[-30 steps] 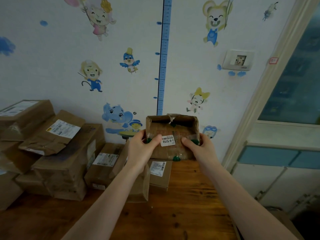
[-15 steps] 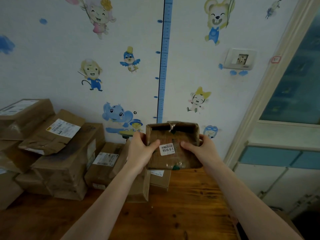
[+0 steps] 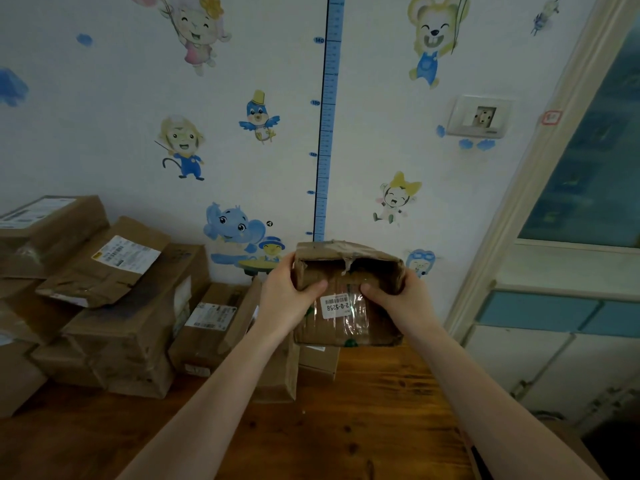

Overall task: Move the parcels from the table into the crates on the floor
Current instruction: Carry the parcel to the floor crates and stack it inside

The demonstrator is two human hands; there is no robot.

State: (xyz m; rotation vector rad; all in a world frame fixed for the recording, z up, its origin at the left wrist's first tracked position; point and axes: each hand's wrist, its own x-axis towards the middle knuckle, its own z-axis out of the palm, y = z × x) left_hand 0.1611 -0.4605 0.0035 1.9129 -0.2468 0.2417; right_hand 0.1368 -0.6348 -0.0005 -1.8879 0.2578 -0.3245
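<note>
A small brown cardboard parcel, wrapped in clear tape and bearing a white barcode label that reads 2-0-5258, is held up in the air above the far edge of the wooden table. The left hand grips its left side and the right hand its right side, thumbs pressed on the near face. More cardboard parcels are stacked on the table's left against a wall with cartoon animal stickers.
</note>
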